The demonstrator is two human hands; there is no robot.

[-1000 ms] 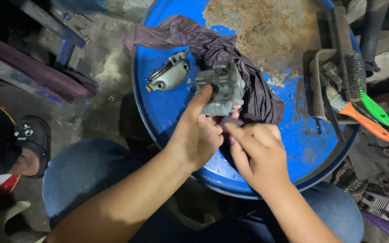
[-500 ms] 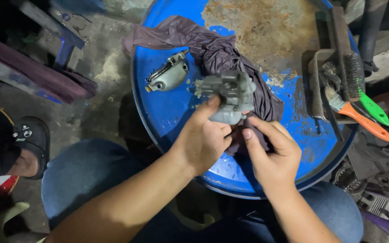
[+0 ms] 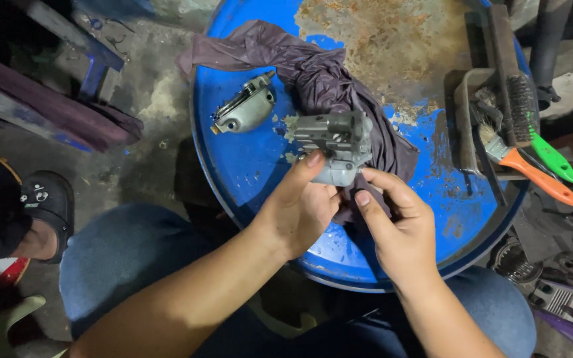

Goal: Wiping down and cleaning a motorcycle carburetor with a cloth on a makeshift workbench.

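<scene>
Gripping a grey metal part [image 3: 337,146] from below, our left hand [image 3: 298,211] curls its fingers around it above the blue drum [image 3: 247,166] — our right hand [image 3: 399,232] pinches its lower edge. A dark rag [image 3: 339,86] lies beneath, a metal cover [image 3: 245,109] left, brushes [image 3: 532,146] right.

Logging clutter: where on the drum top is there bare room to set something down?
Bare blue lies below the small metal cover on the drum top, and the rusty patch is free. The right edge is crowded with brushes.
</scene>
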